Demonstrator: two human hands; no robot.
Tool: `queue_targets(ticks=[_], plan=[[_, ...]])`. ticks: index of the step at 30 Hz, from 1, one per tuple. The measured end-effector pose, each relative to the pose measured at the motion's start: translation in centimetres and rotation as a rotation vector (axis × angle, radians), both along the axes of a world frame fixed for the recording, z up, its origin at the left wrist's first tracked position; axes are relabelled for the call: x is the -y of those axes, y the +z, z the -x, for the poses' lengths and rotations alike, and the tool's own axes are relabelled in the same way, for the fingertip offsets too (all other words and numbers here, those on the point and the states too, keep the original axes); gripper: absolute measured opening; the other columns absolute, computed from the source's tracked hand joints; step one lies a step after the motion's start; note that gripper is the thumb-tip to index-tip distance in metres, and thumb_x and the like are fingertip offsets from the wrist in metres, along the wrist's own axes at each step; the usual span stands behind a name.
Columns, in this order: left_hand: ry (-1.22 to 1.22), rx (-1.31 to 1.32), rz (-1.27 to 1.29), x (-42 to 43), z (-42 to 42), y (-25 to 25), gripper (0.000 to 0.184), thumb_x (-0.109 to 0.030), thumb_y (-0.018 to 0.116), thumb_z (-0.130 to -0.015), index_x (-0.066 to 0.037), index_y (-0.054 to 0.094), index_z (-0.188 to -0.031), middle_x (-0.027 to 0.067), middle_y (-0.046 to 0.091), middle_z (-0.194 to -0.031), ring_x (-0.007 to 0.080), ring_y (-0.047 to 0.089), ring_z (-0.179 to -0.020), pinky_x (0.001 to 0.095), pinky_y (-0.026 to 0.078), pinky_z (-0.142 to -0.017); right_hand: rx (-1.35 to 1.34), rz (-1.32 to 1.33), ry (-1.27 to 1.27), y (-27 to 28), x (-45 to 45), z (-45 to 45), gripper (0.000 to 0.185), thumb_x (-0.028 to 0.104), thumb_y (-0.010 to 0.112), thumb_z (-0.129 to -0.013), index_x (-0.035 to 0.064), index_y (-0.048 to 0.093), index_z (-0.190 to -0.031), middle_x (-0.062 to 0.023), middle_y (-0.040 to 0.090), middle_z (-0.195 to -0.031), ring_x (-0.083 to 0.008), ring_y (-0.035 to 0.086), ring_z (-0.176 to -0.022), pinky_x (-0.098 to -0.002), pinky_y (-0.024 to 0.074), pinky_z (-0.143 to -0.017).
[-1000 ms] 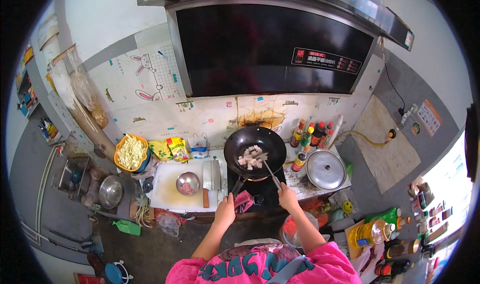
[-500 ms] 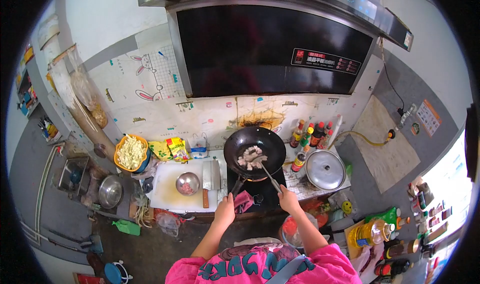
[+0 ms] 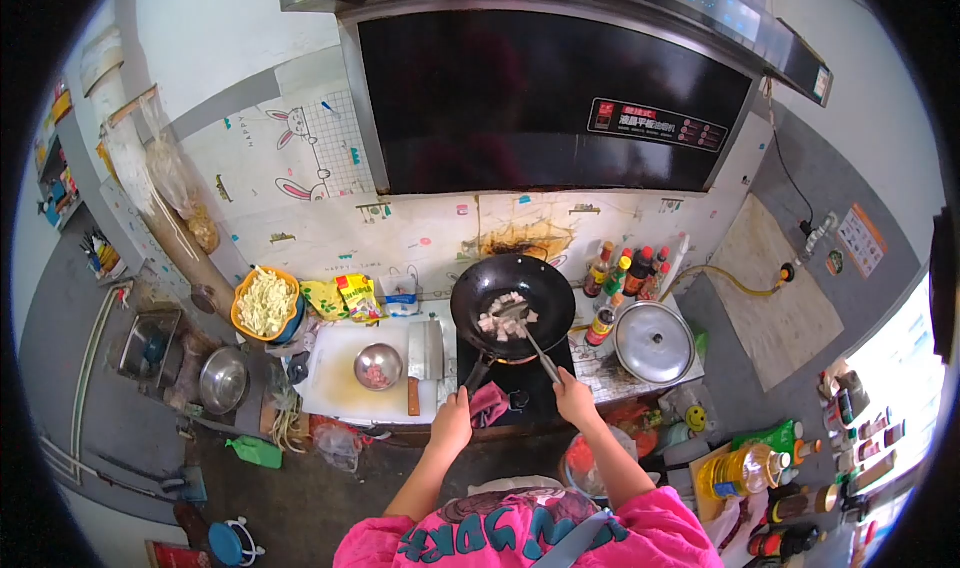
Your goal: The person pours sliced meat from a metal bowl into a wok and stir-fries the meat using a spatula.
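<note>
A black wok (image 3: 545, 293) sits on the dark stove top (image 3: 540, 380), with pale pink meat pieces (image 3: 492, 324) in its bottom. My left hand (image 3: 452, 418) is wrapped round the wok handle (image 3: 479, 372). In my right hand (image 3: 574, 400) is the handle of a metal spatula (image 3: 541, 357); its blade lies among the meat. A pink cloth (image 3: 489, 406) hangs at the stove's front edge beside my left hand. Left of the wok, a steel bowl (image 3: 378, 353) with some pink meat stands on a white cutting board (image 3: 332, 378). A cleaver (image 3: 427, 350) lies at the board's right side.
Several sauce bottles (image 3: 637, 268) and a round metal lid (image 3: 654, 343) are right of the wok. An orange basket of pale shredded vegetable (image 3: 266, 303) stands at the far left, near seasoning packets (image 3: 358, 296). The range hood (image 3: 540, 98) hangs above the stove.
The spatula blade has shifted slightly up and left within the wok, and the meat pieces have moved around it. My left hand stays on the wok handle. The whole view has shifted slightly.
</note>
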State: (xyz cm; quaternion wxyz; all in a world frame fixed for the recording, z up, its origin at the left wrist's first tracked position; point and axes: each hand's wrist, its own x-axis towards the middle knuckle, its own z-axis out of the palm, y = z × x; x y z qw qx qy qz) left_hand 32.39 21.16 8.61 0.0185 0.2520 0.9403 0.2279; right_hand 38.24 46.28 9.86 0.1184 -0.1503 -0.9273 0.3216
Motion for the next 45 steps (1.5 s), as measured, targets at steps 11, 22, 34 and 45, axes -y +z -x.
queue_targets(ticks=[11, 22, 34, 45], plan=[[0.012, 0.002, 0.017, 0.0, -0.4, 0.3, 0.048, 0.0, 0.048, -0.077, 0.005, 0.038, -0.124, 0.0231, 0.052, -0.1, 0.0375, 0.056, -0.085, 0.0433, 0.047, -0.072, 0.048, 0.055, 0.005, 0.2, 0.4, -0.3, 0.044, 0.016, 0.053, -0.083, 0.0007, 0.046, -0.123, -0.0272, 0.06, -0.089, -0.0429, 0.058, -0.083, -0.0468, 0.0471, -0.073], [0.016, 0.009, 0.02, 0.1, -0.6, 0.3, 0.051, -0.001, 0.047, -0.077, 0.002, 0.037, -0.128, 0.0217, 0.052, -0.104, 0.0372, 0.056, -0.087, 0.0433, 0.047, -0.074, 0.003, 0.0, -0.016, 1.4, -1.2, -1.8, 0.042, 0.011, 0.052, -0.082, 0.0005, 0.046, -0.122, -0.0277, 0.059, -0.091, -0.0425, 0.057, -0.084, -0.0477, 0.0461, -0.074], [-0.01, 0.007, 0.032, 0.3, -0.4, 0.3, 0.05, -0.002, 0.05, -0.077, 0.004, 0.037, -0.126, 0.0219, 0.052, -0.1, 0.0375, 0.056, -0.084, 0.0438, 0.047, -0.072, 0.059, -0.051, -0.087, 1.8, -2.8, 0.1, 0.038, 0.011, 0.054, -0.081, 0.0026, 0.05, -0.118, -0.0264, 0.06, -0.09, -0.0427, 0.057, -0.085, -0.0468, 0.046, -0.076], [0.018, 0.01, 0.033, 0.2, -0.5, 0.3, 0.052, -0.001, 0.049, -0.076, 0.002, 0.037, -0.127, 0.0206, 0.052, -0.099, 0.0366, 0.057, -0.085, 0.0438, 0.048, -0.072, 0.042, -0.081, -0.098, -1.3, -3.6, 2.7, 0.041, 0.015, 0.05, -0.083, 0.0049, 0.047, -0.123, -0.027, 0.06, -0.084, -0.0431, 0.058, -0.079, -0.0496, 0.0454, -0.072]])
